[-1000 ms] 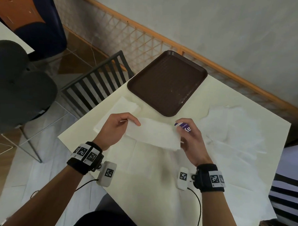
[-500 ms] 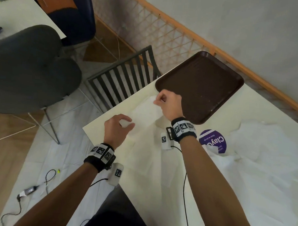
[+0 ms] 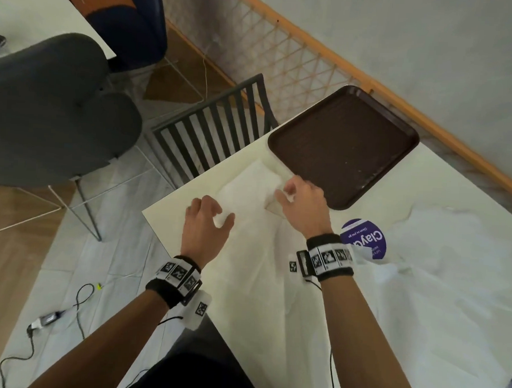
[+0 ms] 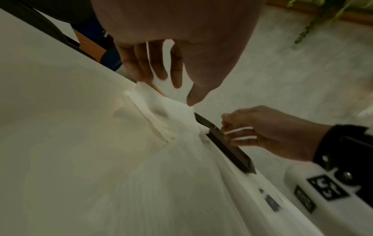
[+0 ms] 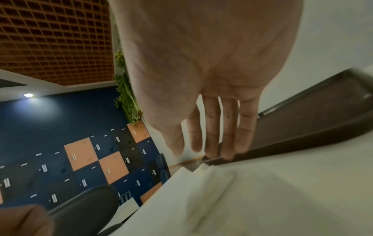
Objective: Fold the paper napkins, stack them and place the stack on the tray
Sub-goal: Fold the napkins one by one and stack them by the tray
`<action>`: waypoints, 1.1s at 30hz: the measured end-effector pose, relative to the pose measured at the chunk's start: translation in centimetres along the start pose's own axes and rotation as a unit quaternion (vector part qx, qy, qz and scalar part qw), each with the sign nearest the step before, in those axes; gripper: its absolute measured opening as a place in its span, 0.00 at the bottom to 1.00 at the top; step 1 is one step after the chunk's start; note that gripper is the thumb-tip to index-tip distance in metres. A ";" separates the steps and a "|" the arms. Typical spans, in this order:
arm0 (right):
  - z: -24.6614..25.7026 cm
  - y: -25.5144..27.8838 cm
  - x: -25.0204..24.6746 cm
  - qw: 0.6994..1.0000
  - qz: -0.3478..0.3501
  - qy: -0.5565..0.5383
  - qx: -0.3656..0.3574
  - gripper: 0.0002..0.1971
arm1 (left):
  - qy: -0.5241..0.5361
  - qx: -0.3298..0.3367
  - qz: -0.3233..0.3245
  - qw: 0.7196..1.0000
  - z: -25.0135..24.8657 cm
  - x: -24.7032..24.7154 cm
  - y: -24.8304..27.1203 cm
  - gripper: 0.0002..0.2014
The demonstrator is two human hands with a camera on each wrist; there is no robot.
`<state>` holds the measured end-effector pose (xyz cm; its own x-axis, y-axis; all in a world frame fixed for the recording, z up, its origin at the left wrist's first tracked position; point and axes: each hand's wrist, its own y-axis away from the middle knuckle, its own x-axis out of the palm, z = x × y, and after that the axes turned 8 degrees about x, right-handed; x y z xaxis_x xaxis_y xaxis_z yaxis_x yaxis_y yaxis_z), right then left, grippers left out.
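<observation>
A folded white napkin [image 3: 249,187] lies on a small stack at the table's left corner, just beside the brown tray [image 3: 342,144]. My left hand [image 3: 218,212] hovers over its near end with loosely spread fingers. In the left wrist view the thumb tip of that hand [image 4: 167,89] touches the napkin [image 4: 161,115]. My right hand [image 3: 287,192] is at the napkin's right end by the tray rim. The right wrist view shows this hand [image 5: 212,151] with straight fingers, empty, above the napkin [image 5: 212,183] and the tray's edge [image 5: 312,119].
Several unfolded napkins [image 3: 450,275] are spread over the right of the table, partly covering a purple round sticker [image 3: 367,236]. A slatted chair back [image 3: 216,133] stands against the table's far-left edge, and a grey chair [image 3: 53,111] is further left. A cable [image 3: 77,300] lies on the floor.
Both hands carried the folded napkin left and laid it on the stack beside the tray. The left hand's pinch has loosened, and the right hand drew back from the far corner.
</observation>
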<state>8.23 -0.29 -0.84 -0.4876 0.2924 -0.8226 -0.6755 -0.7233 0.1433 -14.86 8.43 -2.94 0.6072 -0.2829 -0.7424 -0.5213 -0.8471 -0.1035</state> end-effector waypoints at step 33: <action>-8.2 9.9 -3.2 0.832 0.111 -0.521 0.155 0.12 | 0.242 0.204 0.133 0.939 -9.7 1.1 3.1 0.20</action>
<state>7.65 -13.48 -1.26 -0.7257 0.6727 0.1442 -0.5356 -0.6839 0.4954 -10.02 1.15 2.38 0.5736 -0.7149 -0.4000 -0.8192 -0.5025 -0.2766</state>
